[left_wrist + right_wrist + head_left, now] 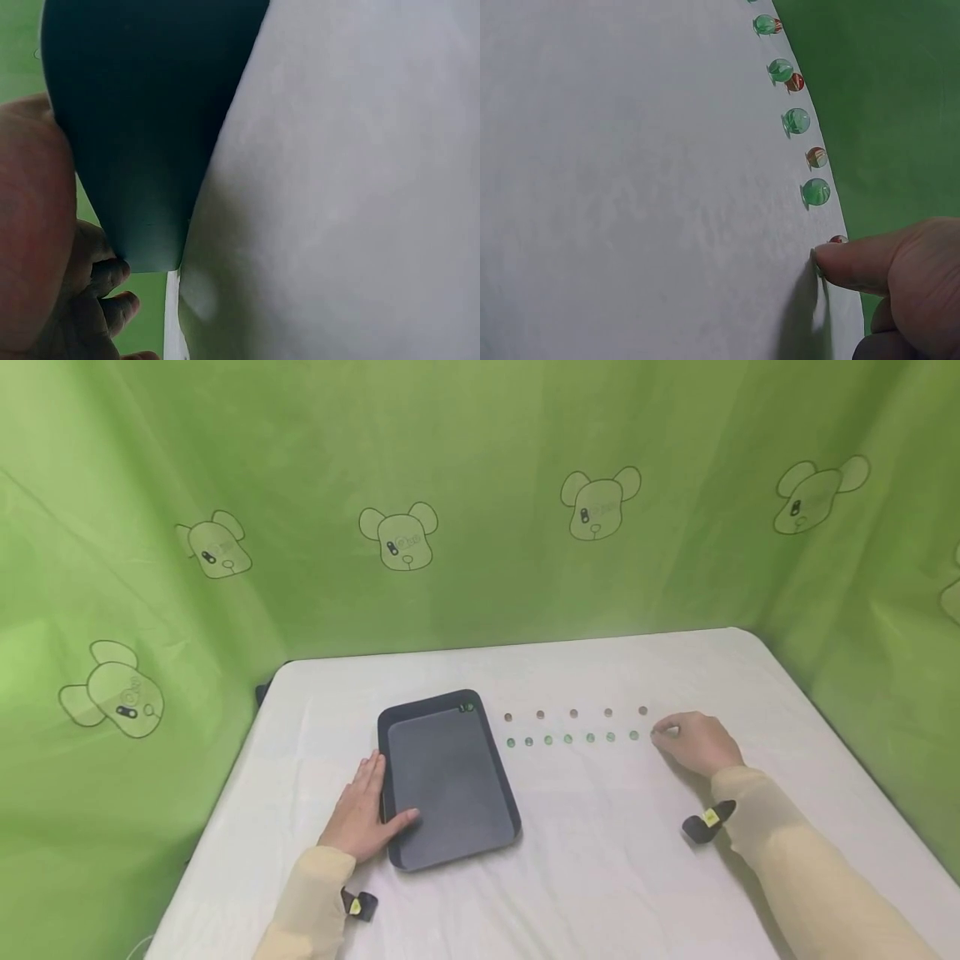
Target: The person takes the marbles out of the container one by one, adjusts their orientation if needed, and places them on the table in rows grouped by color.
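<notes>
On the left, my left hand holds the near-left side of a dark grey rectangular tray, thumb over the rim and fingers along the outer wall. In the left wrist view the tray's outer wall lies against this hand. Green marbles sit in the tray's far right corner. Right of the tray, a row of several green glass marbles lies on the cloth. At its right end my right hand pinches a small marble, mostly hidden by thumb and fingertips.
Behind the green row runs a second row of several reddish-brown marbles; in the right wrist view a red-streaked marble shows. A white cloth covers the table. Green curtains with bear-head drawings surround its back and sides.
</notes>
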### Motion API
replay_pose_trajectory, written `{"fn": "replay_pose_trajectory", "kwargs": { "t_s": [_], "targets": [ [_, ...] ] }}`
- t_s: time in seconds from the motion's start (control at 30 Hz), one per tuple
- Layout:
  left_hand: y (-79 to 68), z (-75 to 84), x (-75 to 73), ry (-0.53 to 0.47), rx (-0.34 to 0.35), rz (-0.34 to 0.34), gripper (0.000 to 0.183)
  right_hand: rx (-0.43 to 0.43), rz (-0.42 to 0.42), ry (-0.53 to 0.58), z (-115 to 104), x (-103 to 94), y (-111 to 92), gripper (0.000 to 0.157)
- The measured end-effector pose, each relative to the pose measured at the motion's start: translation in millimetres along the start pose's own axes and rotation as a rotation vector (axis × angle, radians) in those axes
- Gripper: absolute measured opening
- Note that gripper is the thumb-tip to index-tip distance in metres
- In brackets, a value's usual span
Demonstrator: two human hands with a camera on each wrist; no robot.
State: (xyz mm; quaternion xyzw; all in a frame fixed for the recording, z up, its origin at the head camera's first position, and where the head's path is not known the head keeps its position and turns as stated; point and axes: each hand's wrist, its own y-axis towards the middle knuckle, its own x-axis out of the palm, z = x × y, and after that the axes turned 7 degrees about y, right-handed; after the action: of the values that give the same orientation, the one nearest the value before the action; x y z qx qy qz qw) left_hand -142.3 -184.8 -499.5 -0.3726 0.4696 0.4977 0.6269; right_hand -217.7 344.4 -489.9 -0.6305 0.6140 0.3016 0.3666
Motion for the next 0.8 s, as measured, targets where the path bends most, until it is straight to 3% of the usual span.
{"fn": "replay_pose_trajectory", "kwargs": {
  "t_s": [0.8],
  "targets": [
    [1.0, -1.6, 2.8, 0.013, 0.002, 0.004, 0.106, -0.006, 0.027, 0.018, 5.8, 1.4, 2.2, 0.037]
  ]
}}
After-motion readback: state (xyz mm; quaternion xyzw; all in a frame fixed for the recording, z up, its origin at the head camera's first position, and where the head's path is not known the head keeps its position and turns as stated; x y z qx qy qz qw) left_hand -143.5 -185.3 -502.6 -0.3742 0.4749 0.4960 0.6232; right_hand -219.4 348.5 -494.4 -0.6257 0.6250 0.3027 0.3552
